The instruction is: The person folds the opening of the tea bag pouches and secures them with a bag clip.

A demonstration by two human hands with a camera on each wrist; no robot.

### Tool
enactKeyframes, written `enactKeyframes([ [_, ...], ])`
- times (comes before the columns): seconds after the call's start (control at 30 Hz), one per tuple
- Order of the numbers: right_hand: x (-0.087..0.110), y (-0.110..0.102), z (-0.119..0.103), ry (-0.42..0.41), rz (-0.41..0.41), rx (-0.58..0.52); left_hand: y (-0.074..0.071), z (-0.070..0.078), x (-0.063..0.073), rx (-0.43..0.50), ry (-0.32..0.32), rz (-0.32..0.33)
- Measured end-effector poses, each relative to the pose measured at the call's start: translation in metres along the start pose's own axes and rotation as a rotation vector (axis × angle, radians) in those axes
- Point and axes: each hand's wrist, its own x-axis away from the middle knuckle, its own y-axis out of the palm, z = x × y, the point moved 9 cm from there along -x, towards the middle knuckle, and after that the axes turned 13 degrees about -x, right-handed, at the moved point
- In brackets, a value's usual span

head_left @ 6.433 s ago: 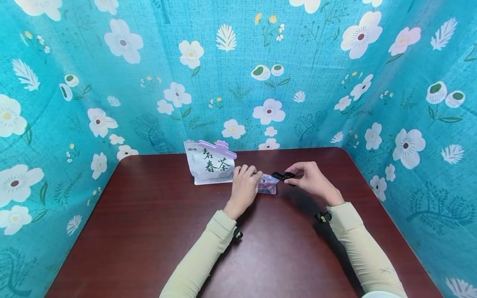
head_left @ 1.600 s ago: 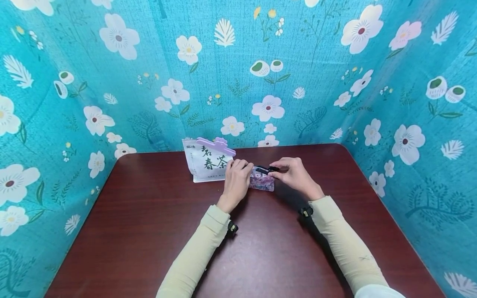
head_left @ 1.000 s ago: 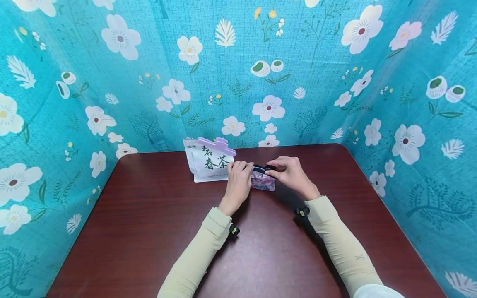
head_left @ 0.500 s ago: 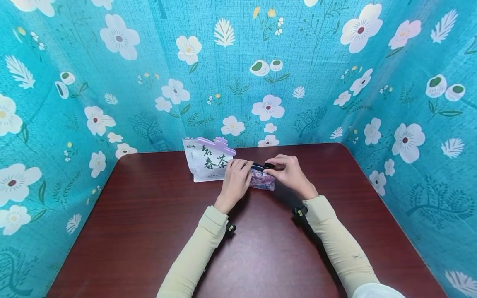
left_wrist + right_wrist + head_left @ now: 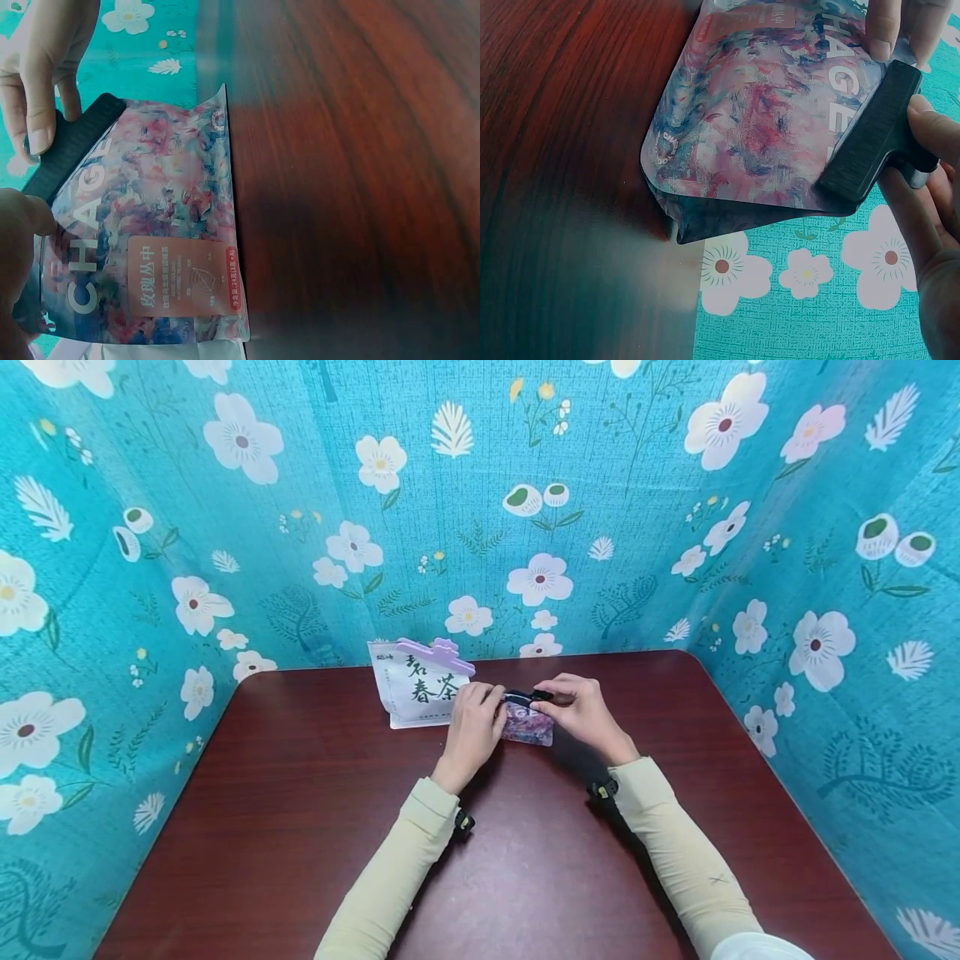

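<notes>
A pink and blue patterned tea pouch (image 5: 528, 727) stands upright near the back of the table, with "CHAGE" printed in white across it in the left wrist view. My left hand (image 5: 474, 722) pinches the pouch's top edge at its left side. A black bag clip (image 5: 874, 135) lies across the top at the right, its jaws over the pouch's edge. My right hand (image 5: 581, 706) grips the clip's handle between thumb and fingers. The far side of the pouch is hidden in the head view.
To the left stands a white tea pouch (image 5: 408, 697) with dark green characters, a lilac clip (image 5: 438, 653) along its top. Both are on a dark red wooden table (image 5: 337, 827). A turquoise flowered curtain (image 5: 450, 527) hangs close behind the table's back edge.
Since the oldest frame the clip has come leftward, from beside the pouch onto its top edge, with my right hand still holding it. In the last second both hands have hardly moved.
</notes>
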Motion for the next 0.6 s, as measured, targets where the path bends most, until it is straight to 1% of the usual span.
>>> enactKeyframes([
  [0.23, 0.0004, -0.0020, 0.0092, -0.019, -0.005, -0.035, -0.0015, 0.0019, 0.0009, -0.045, -0.011, 0.027],
  [0.4, -0.0006, -0.0018, 0.0090, -0.032, -0.015, -0.029, 0.0005, 0.0007, 0.0004, -0.035, -0.031, 0.015],
  [0.6, -0.0020, -0.0004, 0.0097, -0.030, -0.020, -0.022, 0.0022, 0.0001, 0.0006, -0.010, -0.045, 0.001],
])
